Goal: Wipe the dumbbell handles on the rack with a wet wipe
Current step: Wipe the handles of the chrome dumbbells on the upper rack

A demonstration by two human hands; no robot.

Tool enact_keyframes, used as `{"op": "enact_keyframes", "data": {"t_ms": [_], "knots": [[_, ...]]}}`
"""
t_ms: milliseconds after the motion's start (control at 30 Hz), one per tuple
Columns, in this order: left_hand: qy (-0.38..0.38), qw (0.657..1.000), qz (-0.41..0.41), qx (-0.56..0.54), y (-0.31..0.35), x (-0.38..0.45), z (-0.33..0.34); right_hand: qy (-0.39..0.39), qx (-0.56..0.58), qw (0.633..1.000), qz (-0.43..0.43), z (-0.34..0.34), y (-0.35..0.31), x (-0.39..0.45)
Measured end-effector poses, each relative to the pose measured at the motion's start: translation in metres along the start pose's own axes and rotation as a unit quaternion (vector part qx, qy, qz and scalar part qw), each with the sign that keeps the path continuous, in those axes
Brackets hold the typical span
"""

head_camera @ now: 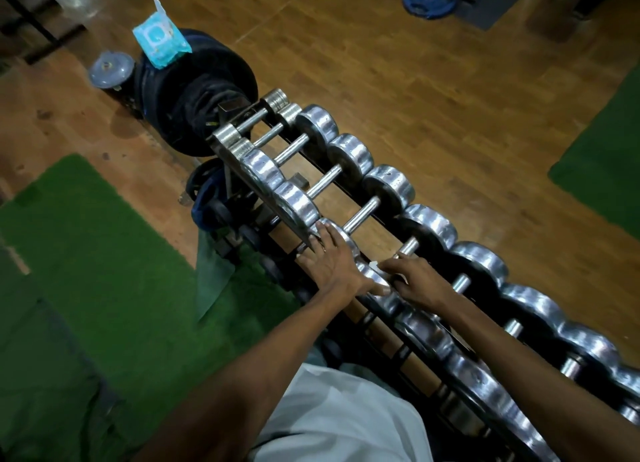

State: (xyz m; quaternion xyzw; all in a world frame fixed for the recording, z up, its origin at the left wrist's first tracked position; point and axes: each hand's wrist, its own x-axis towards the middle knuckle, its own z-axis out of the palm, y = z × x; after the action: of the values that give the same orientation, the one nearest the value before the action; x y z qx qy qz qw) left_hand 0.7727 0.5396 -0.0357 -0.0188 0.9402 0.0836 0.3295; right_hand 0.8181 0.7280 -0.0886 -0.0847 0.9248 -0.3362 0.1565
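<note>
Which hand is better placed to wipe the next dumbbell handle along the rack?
Right. The right hand already pinches the wet wipe and sits on a dumbbell handle, between the chrome heads. The left hand lies flat on a near-side dumbbell head, apparently steadying it.

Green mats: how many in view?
2. One mat on the floor left of the rack, another mat at the right edge. More may lie outside the frame.
</note>
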Motion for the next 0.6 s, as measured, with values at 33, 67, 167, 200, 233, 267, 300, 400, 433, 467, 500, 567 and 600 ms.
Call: {"op": "enact_keyframes", "data": {"t_ms": [33, 67, 167, 200, 233, 267, 300, 400, 433, 467, 500, 567, 600], "knots": [[-0.005, 1.000, -0.002, -0.002, 0.002, 0.001, 0.000, -0.007, 0.026, 0.999, 0.022, -0.003, -0.002, -0.002], [-0.010, 1.000, -0.004, -0.002, 0.003, 0.002, -0.001, -0.023, 0.040, 0.998, 0.041, -0.006, -0.004, -0.004], [-0.006, 1.000, -0.011, -0.002, 0.006, 0.004, -0.001, -0.086, 0.007, 0.995, 0.048, -0.012, -0.009, -0.007], [-0.005, 1.000, -0.012, -0.004, 0.006, 0.005, -0.001, -0.101, 0.003, 0.993, 0.052, -0.012, -0.013, -0.007], [-0.002, 1.000, -0.012, -0.006, 0.006, 0.004, -0.001, -0.109, 0.008, 0.992, 0.061, -0.011, -0.019, -0.005], [0.001, 1.000, -0.010, -0.010, 0.005, 0.004, 0.000, -0.115, 0.010, 0.991, 0.070, -0.010, -0.027, -0.003], [0.005, 1.000, -0.008, -0.015, 0.004, 0.004, 0.001, -0.125, 0.003, 0.989, 0.074, -0.009, -0.033, 0.002], [0.007, 0.999, -0.009, -0.042, 0.001, 0.005, 0.005, -0.158, -0.041, 0.984, 0.075, -0.005, -0.041, 0.022], [0.006, 0.999, -0.011, -0.048, 0.000, 0.005, 0.006, -0.161, -0.049, 0.983, 0.079, -0.004, -0.042, 0.030], [0.004, 0.999, -0.013, -0.052, -0.001, 0.004, 0.006, -0.164, -0.056, 0.981, 0.088, -0.004, -0.043, 0.036], [0.001, 0.998, -0.013, -0.053, -0.001, 0.004, 0.006, -0.169, -0.061, 0.979, 0.098, -0.005, -0.045, 0.040], [-0.003, 0.999, -0.015, -0.052, -0.001, 0.004, 0.005, -0.176, -0.065, 0.977, 0.105, -0.007, -0.048, 0.044], [-0.003, 0.999, -0.016, -0.049, -0.001, 0.004, 0.005, -0.174, -0.064, 0.978, 0.099, -0.008, -0.049, 0.043]]}}
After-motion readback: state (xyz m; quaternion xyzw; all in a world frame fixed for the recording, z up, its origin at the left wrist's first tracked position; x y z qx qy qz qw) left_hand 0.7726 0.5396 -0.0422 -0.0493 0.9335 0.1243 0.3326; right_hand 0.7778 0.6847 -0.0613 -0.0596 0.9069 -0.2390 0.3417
